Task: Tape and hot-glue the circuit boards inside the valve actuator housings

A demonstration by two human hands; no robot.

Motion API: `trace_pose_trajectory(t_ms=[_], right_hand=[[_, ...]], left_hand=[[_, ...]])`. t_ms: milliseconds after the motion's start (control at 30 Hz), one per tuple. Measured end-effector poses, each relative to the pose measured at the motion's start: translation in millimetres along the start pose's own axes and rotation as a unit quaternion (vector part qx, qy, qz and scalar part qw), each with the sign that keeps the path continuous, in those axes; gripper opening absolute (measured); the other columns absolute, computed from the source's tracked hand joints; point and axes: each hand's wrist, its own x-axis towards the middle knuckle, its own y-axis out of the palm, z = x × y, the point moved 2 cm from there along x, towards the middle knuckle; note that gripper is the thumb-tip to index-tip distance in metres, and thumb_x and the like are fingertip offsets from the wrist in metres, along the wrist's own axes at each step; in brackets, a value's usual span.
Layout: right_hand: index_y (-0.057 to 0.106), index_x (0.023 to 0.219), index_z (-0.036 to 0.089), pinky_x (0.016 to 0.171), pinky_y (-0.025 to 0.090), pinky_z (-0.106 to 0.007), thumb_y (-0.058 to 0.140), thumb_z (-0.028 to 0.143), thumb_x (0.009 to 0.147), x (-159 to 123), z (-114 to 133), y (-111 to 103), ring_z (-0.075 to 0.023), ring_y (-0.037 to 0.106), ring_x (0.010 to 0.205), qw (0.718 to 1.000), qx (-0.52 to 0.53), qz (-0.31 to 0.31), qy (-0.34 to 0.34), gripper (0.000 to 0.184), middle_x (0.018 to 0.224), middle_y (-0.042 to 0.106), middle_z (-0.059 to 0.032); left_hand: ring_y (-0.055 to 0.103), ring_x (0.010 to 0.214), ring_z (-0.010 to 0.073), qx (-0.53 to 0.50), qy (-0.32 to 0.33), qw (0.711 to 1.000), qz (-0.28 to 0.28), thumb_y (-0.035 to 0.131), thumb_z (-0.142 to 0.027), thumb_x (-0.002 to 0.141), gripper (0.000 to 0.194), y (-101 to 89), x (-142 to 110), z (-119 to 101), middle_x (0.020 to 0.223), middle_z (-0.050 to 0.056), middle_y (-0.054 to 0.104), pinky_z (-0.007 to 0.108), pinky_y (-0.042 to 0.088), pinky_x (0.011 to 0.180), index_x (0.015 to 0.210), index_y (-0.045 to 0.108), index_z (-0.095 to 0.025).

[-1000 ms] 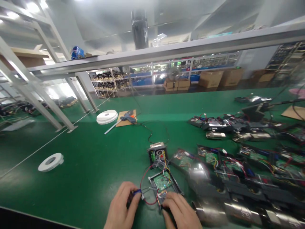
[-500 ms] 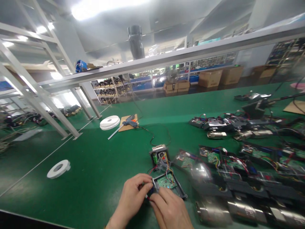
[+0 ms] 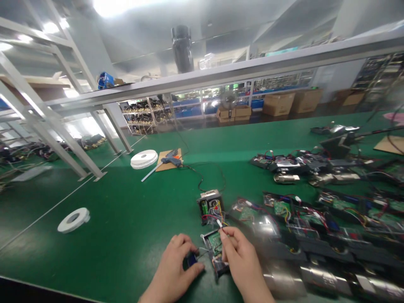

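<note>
My left hand (image 3: 175,269) curls its thumb and fingers around a small dark-blue block (image 3: 191,259) at the table's near side; thin wires run from it toward an open housing. My right hand (image 3: 241,259) pinches a wire lead just below its white plug (image 3: 219,224), raised above that housing. The black housing (image 3: 217,266) holds a green circuit board (image 3: 215,243) and is partly covered by my right hand. Just beyond it stands the matching housing half (image 3: 211,206), with a green part and red and yellow wires inside.
Several opened housings with boards (image 3: 284,206) and shiny metal cylinders (image 3: 331,277) crowd the right side. A glue gun (image 3: 171,158) lies on cardboard (image 3: 162,167) at the back. White tape rolls (image 3: 143,160) sit left. A metal shelf rail (image 3: 214,75) crosses above.
My hands have moved apart. The right has risen to the right with the wire lead and plug; the left stays low around the dark-blue block. The housing with the board has turned.
</note>
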Motion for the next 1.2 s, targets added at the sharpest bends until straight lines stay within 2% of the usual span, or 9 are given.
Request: trace_pose_trajectory(t_ms=[100,267,367,433,533,600,767,1000,1200], right_hand=[[0.058,0.104,0.018,0.044,0.041,-0.024,0.058,0.065,0.087,3,-1,2,-0.0181,0.062,0.053,0.999,0.030,0.002,0.027,0.050,0.070,0.070,-0.0045],[0.045,0.118,0.024,0.054,0.055,-0.025,0.056,0.052,0.090,-11,-4,8,-0.0258,0.072,0.100,0.995,0.095,-0.010,0.018,0.041,0.116,0.071,-0.0144],[0.049,0.117,0.024,0.063,0.059,-0.028,0.051,0.038,0.095,-19,-5,8,-0.0226,0.072,0.099,0.994,-0.028,0.047,-0.090,0.025,0.131,0.063,-0.0138],[0.053,0.119,0.025,0.070,0.061,-0.030,0.053,0.028,0.094,-22,-3,8,-0.0237,0.070,0.104,0.963,-0.144,0.077,-0.212,0.026,0.137,0.059,-0.0126],[0.053,0.124,0.025,0.090,0.058,-0.036,0.051,0.014,0.089,-22,6,10,-0.0259,0.062,0.120,0.896,-0.231,0.062,-0.374,0.037,0.133,0.060,-0.0110],[0.053,0.124,0.023,0.094,0.056,-0.037,0.049,0.012,0.088,-20,12,13,-0.0241,0.063,0.115,0.881,-0.232,0.040,-0.411,0.037,0.123,0.064,-0.0103],[0.054,0.114,0.024,0.071,0.057,-0.030,0.052,0.020,0.096,-14,16,20,-0.0202,0.065,0.085,0.897,-0.219,0.038,-0.383,0.019,0.097,0.067,-0.0048],[0.054,0.120,0.022,0.060,0.055,-0.027,0.046,0.032,0.104,-10,10,20,-0.0181,0.065,0.068,0.885,-0.249,0.003,-0.394,0.019,0.084,0.066,-0.0030],[0.056,0.115,0.023,0.058,0.057,-0.024,0.040,0.035,0.106,-3,18,16,-0.0164,0.070,0.067,0.862,-0.270,-0.018,-0.428,0.021,0.083,0.071,-0.0030]], left_hand=[[0.062,0.091,0.0232,0.015,-0.044,0.999,0.015,0.071,-0.031,0.080,0.011,-3.1,-3,3,0.093,0.004,0.067,0.035,0.047,0.082,0.084,0.066,-0.022],[0.063,0.081,0.0200,-0.001,-0.077,0.997,-0.017,0.057,-0.034,0.089,0.018,-9.9,-2,4,0.092,0.003,0.070,0.032,0.046,0.076,0.101,0.064,-0.024],[0.063,0.083,0.0192,-0.035,-0.086,0.995,-0.027,0.057,-0.038,0.088,0.023,-11.3,2,-6,0.094,0.002,0.071,0.030,0.046,0.077,0.106,0.065,-0.025],[0.062,0.077,0.0181,-0.073,-0.096,0.992,-0.025,0.060,-0.039,0.086,0.023,-9.8,5,-16,0.088,0.000,0.071,0.028,0.045,0.072,0.104,0.065,-0.025],[0.062,0.078,0.0171,-0.115,-0.079,0.990,-0.021,0.064,-0.036,0.084,0.022,-6.6,9,-26,0.088,0.000,0.072,0.026,0.046,0.071,0.103,0.066,-0.024],[0.063,0.081,0.0162,-0.118,-0.040,0.992,-0.027,0.064,-0.034,0.086,0.019,-6.0,11,-28,0.091,-0.001,0.072,0.025,0.047,0.074,0.103,0.068,-0.026],[0.067,0.104,0.0164,-0.077,0.079,0.993,-0.041,0.053,-0.030,0.096,0.028,-8.8,12,-18,0.112,0.003,0.073,0.026,0.050,0.094,0.122,0.065,-0.028],[0.062,0.118,0.0125,-0.030,0.129,0.991,0.017,0.039,-0.013,0.096,0.053,-21.7,17,-27,0.130,0.003,0.066,0.026,0.046,0.106,0.148,0.037,-0.026],[0.069,0.080,0.0097,-0.046,0.090,0.995,-0.018,0.057,-0.011,0.089,0.049,-18.1,30,-28,0.089,-0.008,0.075,0.019,0.052,0.078,0.134,0.050,-0.028]])
